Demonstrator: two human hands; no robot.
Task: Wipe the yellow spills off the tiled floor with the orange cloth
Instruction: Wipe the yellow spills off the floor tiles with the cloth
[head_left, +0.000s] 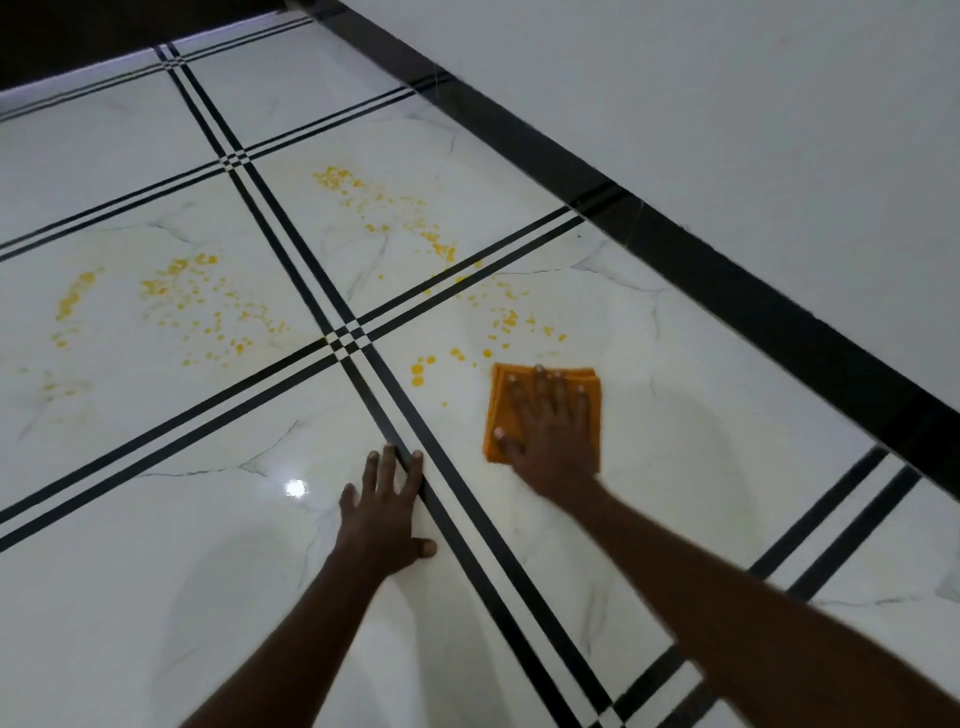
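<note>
White marble-look tiled floor (156, 519) with black double stripes fills the view, its far edge lost in darkness at 11 o'clock, and a black skirting band (675, 218) runs under a plain wall (727, 104) at 1 o'clock; no writing or label can be read anywhere. Right hand (550, 436) lies flat with spread fingers on the folded orange cloth (501, 410), hiding most of it and a little blurred, while left hand (384, 514) rests open on the floor at 6 o'clock from centre. Yellow spills (208, 306) lie scattered from 9 to 12 o'clock, the nearest drops just beside the cloth, and both arms are cut off by the lower edge.
</note>
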